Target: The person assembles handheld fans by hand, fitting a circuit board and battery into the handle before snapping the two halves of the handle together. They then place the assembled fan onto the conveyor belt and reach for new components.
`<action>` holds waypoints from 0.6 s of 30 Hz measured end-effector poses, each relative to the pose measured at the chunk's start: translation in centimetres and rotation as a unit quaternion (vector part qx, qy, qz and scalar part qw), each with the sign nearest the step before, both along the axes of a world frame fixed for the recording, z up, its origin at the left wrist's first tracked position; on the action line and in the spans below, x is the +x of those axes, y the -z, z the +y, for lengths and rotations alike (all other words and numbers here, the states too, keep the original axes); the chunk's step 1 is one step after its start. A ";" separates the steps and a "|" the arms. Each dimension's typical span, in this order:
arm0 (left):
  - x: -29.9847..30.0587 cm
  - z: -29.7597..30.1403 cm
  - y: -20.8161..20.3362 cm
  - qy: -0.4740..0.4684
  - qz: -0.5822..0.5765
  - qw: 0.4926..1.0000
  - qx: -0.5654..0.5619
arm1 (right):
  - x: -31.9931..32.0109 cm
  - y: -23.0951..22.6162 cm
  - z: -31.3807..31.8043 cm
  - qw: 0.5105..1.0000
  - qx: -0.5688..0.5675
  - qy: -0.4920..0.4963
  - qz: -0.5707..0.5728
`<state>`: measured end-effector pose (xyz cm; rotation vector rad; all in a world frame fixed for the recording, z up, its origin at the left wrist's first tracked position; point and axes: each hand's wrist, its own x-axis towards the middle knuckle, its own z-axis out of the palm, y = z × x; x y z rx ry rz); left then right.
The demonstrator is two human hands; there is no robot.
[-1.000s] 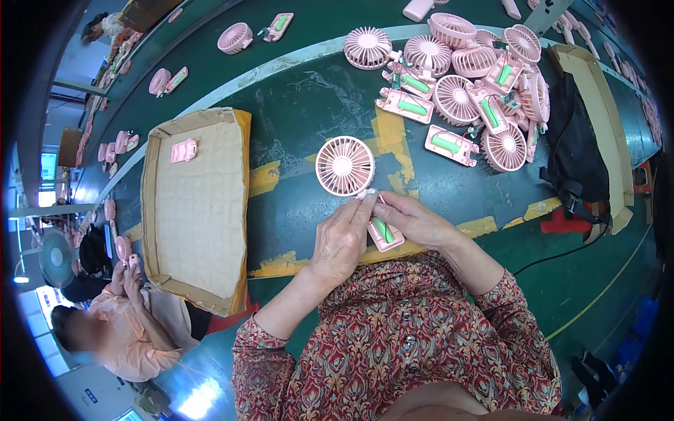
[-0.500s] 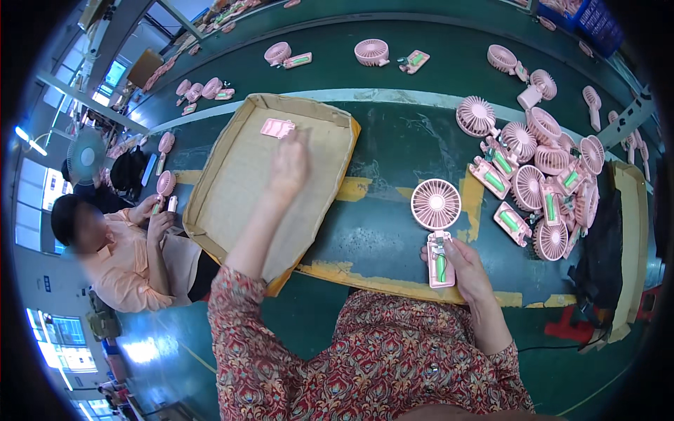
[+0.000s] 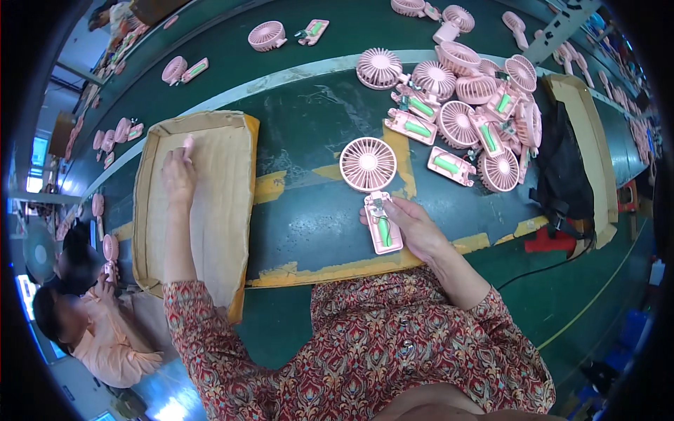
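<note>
My left hand (image 3: 180,177) reaches into a shallow cardboard tray (image 3: 210,231), its fingers pinched on a small pink plastic handle cover (image 3: 188,144) near the tray's far end. The cover is seen nearly edge-on and partly hidden by the fingers. Closer to my body, my right hand (image 3: 415,226) grips a pink handheld fan (image 3: 368,164) by its handle, fan head pointing away from me. The handle lies open, showing a green battery (image 3: 384,231), thin wires and a small circuit board.
To the right is a heap of pink fans (image 3: 460,125), several with green batteries exposed. More fans (image 3: 267,35) lie along the strip beyond the pale rail. A black bag (image 3: 565,168) and another cardboard tray (image 3: 593,154) stand at the far right. A co-worker (image 3: 105,330) sits at lower left.
My view has turned, so the scene sits further left. My left hand has taken up the pink cover that lay in the tray. The right hand still holds the fan.
</note>
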<state>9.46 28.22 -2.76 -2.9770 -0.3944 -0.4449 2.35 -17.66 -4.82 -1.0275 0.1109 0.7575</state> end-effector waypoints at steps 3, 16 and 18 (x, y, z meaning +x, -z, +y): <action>-0.6 -5.1 -4.1 0.065 -0.056 0.986 -0.140 | -0.2 0.4 -0.4 1.000 0.004 0.008 0.012; -10.3 -23.8 -1.2 0.138 0.172 0.839 -0.497 | -1.4 0.7 0.4 0.997 0.036 0.072 0.009; -11.0 -24.7 -2.1 0.217 0.081 0.947 -0.224 | -1.3 0.9 0.4 0.996 0.038 0.083 0.014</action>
